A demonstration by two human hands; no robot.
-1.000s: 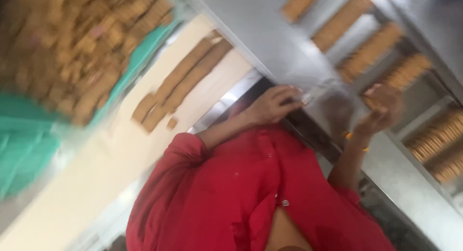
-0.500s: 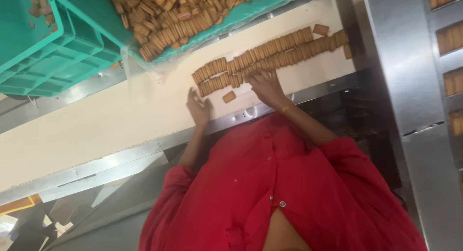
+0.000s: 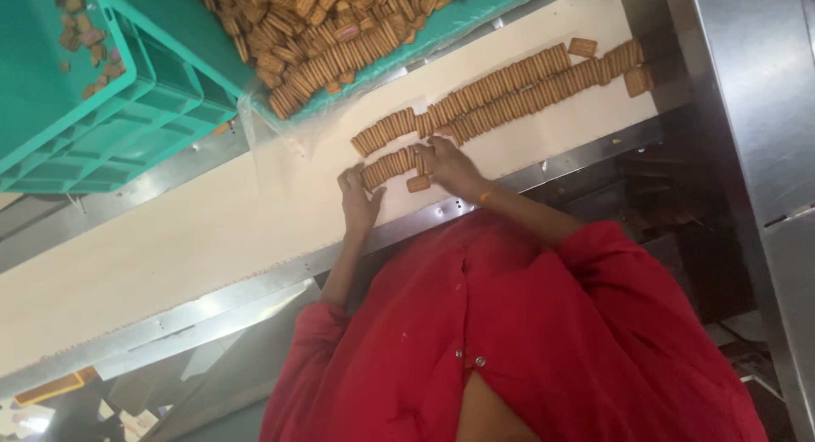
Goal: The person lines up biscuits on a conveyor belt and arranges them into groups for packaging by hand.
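while both hands rest on the cream conveyor belt [image 3: 195, 238], a short row of biscuits [image 3: 392, 165] stands on edge between them. left hand [image 3: 358, 202]: fingers together, pressed against the near end of that short row. right hand [image 3: 452, 165]: fingers slightly spread, laid over the far end of the same row, so the row is squeezed from both ends. one loose biscuit [image 3: 418, 184] lies flat just beside the right hand, at the near belt edge.

count: two long rows of biscuits [image 3: 509, 95] run side by side up the belt beyond the hands; the exact number of biscuits per row cannot be told. two single biscuits lie apart near the far end, one flat biscuit [image 3: 582, 47] above the rows and one end biscuit [image 3: 638, 81] at the rows' end. two teal plastic crates [image 3: 102, 128] sit across the belt; one holds a heaped pile of biscuits [image 3: 331, 30], the other only a few scraps.

edges and room: the belt is bordered on the near side by a steel rail [image 3: 255, 281], which the forearms cross. the belt to the left of the left hand is bare. the crates overhang the far edge.

surroundings: a steel machine housing [image 3: 755, 111] stands to the right. the person wears a red garment [image 3: 526, 340].
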